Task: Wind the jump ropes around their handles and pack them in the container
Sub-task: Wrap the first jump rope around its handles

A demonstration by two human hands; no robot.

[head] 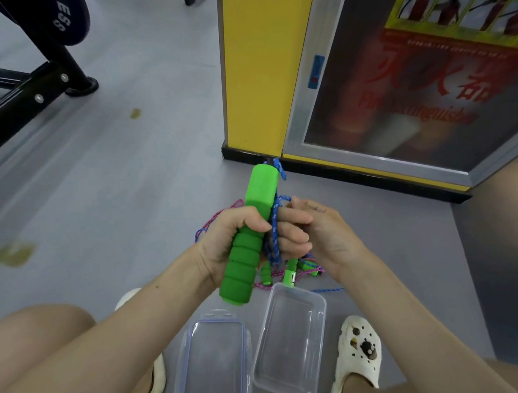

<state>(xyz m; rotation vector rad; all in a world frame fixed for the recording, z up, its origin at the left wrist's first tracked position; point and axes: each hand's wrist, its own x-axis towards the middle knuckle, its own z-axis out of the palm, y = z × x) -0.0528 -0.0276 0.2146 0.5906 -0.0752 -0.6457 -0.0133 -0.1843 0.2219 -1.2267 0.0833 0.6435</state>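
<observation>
The fingers of my left hand are clenched round one green ribbed foam handle. They grasp it near its middle, so that its smooth thick end sticks up and away from me and its ribbed end points down toward my knees. The fingers of my right hand are curled over one blue braided rope, just beside the handle. The rope runs up along the handle's right side to its top end and loops round my fingertips.

One pink braided rope shows behind my left hand and trails down to the floor. Under my hands, tangled in both ropes, lie three more green pieces. I cannot tell which are whole handles.

Nearer to me on the grey floor stands one clear rectangular plastic container with nothing in it. One clear lid with blue-edged clips lies touching its left side. Both sit between my two cream clogs.

Ahead, one yellow pillar and one glass-fronted fire extinguisher cabinet close off the right side. One black gym frame stands well apart at the far left, with open floor between it and the pillar.
</observation>
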